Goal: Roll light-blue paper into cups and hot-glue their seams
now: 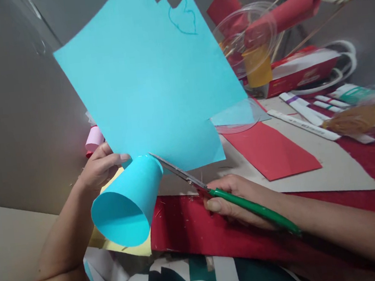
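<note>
My left hand (pixel 104 165) pinched a blue sheet (pixel 150 81) above the desk's (pixel 196 220) near edge, beside a blue tube (pixel 138 182); my right hand (pixel 236 198) gripped scissors (pixel 256 207), tips at the tube's rim. Lettering on the red box (pixel 302 78) was illegible.

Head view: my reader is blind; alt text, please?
Someone's left hand holds a blue sheet above a blue paper tube; the right hand holds green-handled scissors, tips at the tube's far edge. Red paper lies beyond.
</note>
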A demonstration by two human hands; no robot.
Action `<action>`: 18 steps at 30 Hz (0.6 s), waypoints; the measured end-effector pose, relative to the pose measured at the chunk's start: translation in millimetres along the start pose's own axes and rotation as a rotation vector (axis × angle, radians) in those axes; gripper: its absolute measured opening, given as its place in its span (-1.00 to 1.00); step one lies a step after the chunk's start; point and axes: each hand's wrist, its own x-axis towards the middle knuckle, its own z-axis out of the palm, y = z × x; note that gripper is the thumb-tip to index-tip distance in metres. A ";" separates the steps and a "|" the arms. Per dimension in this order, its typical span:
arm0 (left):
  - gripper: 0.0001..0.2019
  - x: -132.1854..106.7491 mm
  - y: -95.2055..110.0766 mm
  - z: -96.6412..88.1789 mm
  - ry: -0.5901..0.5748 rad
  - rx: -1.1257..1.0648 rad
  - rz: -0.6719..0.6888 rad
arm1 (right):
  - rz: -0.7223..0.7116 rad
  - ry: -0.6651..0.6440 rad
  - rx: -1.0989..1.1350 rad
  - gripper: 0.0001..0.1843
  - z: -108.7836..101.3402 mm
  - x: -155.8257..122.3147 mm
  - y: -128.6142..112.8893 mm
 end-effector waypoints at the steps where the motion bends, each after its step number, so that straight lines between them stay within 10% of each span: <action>1: -0.93 1.6 -2.9 -1.0 -0.015 -0.003 0.026 | -0.001 0.004 -0.002 -0.27 0.0 0.3 0.4; 18: -0.72 14.8 -26.3 -8.9 0.008 -0.078 0.189 | 0.036 -0.004 0.039 -0.23 -1.2 -2.7 -4.1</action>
